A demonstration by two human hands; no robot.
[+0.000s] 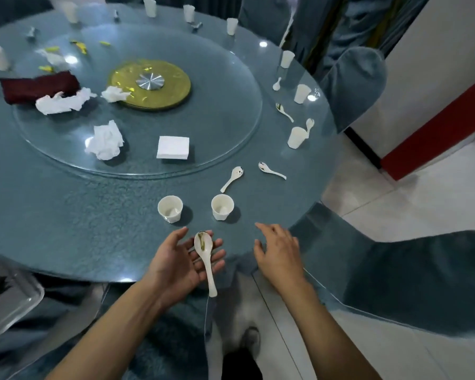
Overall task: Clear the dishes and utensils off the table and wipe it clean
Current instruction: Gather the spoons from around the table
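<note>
A white ceramic spoon [205, 255] with green residue lies across the flat fingers of my left hand [180, 261], palm up at the near table edge. My right hand [279, 250] hovers palm down beside it, fingers relaxed, holding nothing. Just beyond stand two white cups [170, 209] [221, 207]. Two more spoons [233, 178] [270, 170] lie past them on the round blue table [66, 215]. Further cups [297, 137] and spoons [283, 111] line the right rim.
A glass turntable [217, 127] carries crumpled tissues [106, 141], a napkin stack [173, 147], a dark red cloth [39, 85] and yellow scraps. Covered chairs [422, 281] stand at the right and far side. A clear tray [11, 297] sits low left.
</note>
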